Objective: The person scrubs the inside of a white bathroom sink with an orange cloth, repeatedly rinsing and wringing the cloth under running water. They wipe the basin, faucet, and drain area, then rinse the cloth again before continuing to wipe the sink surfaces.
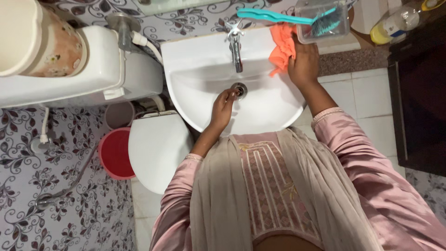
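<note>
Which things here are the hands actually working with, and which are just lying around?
In use: left hand at the sink drain; right hand on the orange cloth.
Lying about: teal brush, clear container, yellow bottle, red bucket.

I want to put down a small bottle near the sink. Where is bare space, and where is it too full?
Free: the white tiled ledge between the sink and the dark cabinet. Also the sink rim left of the tap. Crowded: the right rim, where the right hand presses an orange cloth below the clear container. The left hand is at the drain.
</note>
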